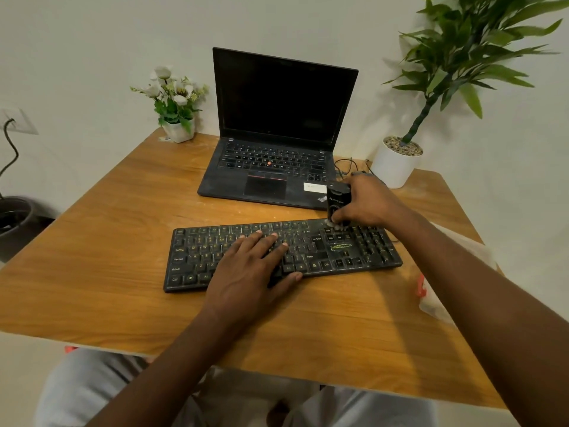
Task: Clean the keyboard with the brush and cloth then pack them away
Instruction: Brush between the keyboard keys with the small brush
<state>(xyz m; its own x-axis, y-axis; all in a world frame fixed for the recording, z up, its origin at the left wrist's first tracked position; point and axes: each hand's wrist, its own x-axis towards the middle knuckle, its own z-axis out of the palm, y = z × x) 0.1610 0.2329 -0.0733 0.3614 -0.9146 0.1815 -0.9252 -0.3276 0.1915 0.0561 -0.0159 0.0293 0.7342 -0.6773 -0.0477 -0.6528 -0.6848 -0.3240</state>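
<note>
A dusty black keyboard [354, 251] lies across the middle of the wooden table [107, 241]. My left hand [255, 260] rests flat on its middle keys, fingers straight, thumb at the front edge. My right hand [366, 201] grips a black brush [337, 200] upright at the keyboard's far right edge. Its pale bristles touch the top row of keys. A pale cloth or bag [462, 251] with a red patch lies at the table's right edge, partly hidden behind my right forearm.
An open black laptop [277, 124] stands behind the keyboard. A small white flower pot [178, 131] sits at the back left. A tall green plant in a white pot [395, 166] stands at the back right, with black cables beside it. My knees show below the table's front edge.
</note>
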